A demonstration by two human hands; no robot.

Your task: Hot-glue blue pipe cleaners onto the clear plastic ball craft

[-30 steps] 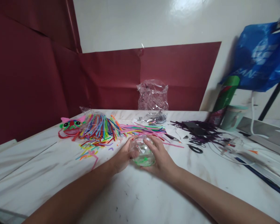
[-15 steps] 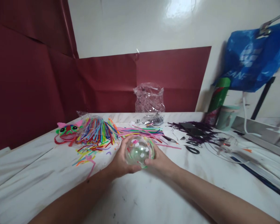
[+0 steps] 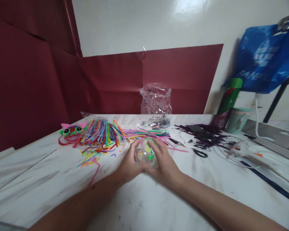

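A clear round ball [image 3: 146,155] with bits of green, yellow and pink in it is held between my two hands, above the middle of the table. My left hand [image 3: 129,163] wraps its left side. My right hand [image 3: 164,162] curls over its right side and top, the fingers covering part of it. Just behind lie loose pipe cleaners [image 3: 146,134] in pink, green and other colours. What the ball is made of is hard to tell.
Left stand a pipe-cleaner animal face [image 3: 72,132] and a bagged bundle of colourful pipe cleaners [image 3: 102,133]. A clear plastic bag [image 3: 156,101] stands at the back. Scissors [image 3: 200,153], a phone [image 3: 199,132] on dark purple strips, a mug [image 3: 237,121] and cables lie right.
The ball has been turned in my hands, showing other coloured bits. My right hand's fingers have moved up over its top. The camera view has shifted slightly.
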